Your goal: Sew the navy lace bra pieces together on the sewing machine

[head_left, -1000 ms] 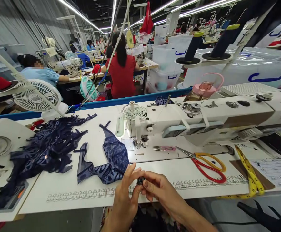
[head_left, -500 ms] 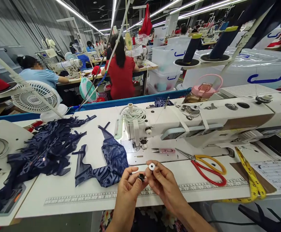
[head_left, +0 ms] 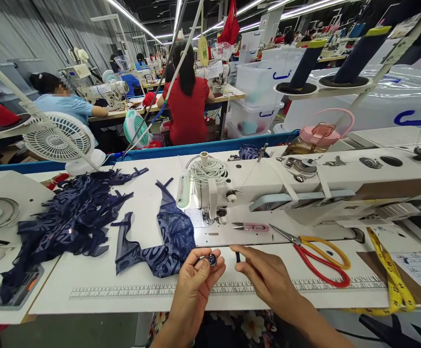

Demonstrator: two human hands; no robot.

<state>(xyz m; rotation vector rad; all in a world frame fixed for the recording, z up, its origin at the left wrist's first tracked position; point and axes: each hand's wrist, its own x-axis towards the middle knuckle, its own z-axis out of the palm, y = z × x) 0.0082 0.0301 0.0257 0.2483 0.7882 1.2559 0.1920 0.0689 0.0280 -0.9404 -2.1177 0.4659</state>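
Note:
In my left hand [head_left: 199,275] I hold a small round metal bobbin case [head_left: 211,259], its open side showing. Just to the right, my right hand [head_left: 264,273] pinches a small bobbin [head_left: 238,257] of dark thread edge-on between thumb and index finger. The two are a short gap apart, over the table's front. To the left of my hands lies a navy patterned fabric piece [head_left: 174,237]. Behind them stands the white sewing machine [head_left: 213,193], with pink-handled thread snips [head_left: 252,227] on its bed.
Scissors [head_left: 319,256] with red and yellow handles lie to the right, near a yellow tape measure [head_left: 395,275]. A heap of navy pieces [head_left: 68,212] covers the left side. A printed ruler [head_left: 123,291] runs along the front edge. Co-workers sit beyond.
My hands have moved apart. The bobbin in my right hand has turned from its white face to its edge, and the bobbin case now shows its round side. The view has shifted slightly.

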